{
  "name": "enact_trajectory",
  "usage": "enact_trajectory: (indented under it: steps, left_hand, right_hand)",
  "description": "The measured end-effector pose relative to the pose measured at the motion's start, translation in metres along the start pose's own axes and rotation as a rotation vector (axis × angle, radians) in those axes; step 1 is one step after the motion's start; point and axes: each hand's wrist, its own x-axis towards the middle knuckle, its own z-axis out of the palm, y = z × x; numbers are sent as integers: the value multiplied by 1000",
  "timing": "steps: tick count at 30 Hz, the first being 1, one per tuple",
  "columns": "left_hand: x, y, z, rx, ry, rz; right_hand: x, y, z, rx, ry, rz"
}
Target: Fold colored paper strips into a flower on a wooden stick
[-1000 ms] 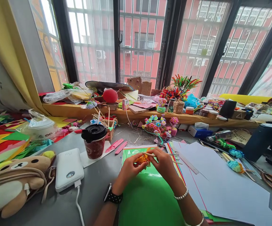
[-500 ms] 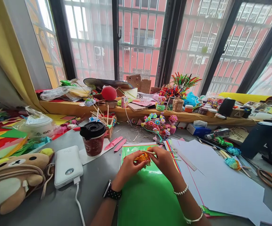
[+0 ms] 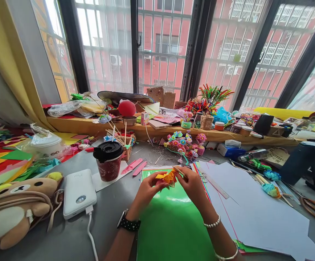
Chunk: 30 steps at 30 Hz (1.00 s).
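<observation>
In the head view, both hands meet in the lower middle of the frame, above a green sheet [image 3: 171,224] that lies on the grey table [image 3: 111,214]. The left hand [image 3: 148,189] has its fingers closed on a small folded paper piece [image 3: 167,178], orange and yellow, and holds it just over the upper edge of the green sheet. The right hand [image 3: 192,185] touches the same paper piece from the other side, and its fingers pinch a thin stick [image 3: 179,171] that points up and to the left. The left wrist carries a black watch [image 3: 127,224], the right wrist a bead bracelet [image 3: 213,222]. To the left of the hands stands a red cup [image 3: 108,163] with a black lid, and lower left of it lies a white power bank [image 3: 79,192] with its cable. A plush bear [image 3: 13,206] lies at the lower left corner. White paper sheets [image 3: 255,214] cover the lower right. Above the hands, near the wooden sill [image 3: 92,127], stands a bunch of small paper flowers [image 3: 183,143].
</observation>
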Motion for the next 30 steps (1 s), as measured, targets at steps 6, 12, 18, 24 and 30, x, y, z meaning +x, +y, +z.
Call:
enact_trajectory:
  steps: [6,12,18,24,30]
  left_hand:
    - [-4,6,0,64,-58,46]
    - [-4,3,-1,28,-36,43]
    - [-4,2,2,72,24,39]
    - [-4,1,3,142,84,64]
    - [-4,2,2,137,70,71]
  right_hand:
    - [2,-2,-9,131,-52,-62]
    - [0,-4,-7,70,-13,-55]
    - [-3,-9,-1,-29,32,-42]
    - [-8,-13,10,-128,125,-54]
    - [-5,-11,3,-45,33,-55]
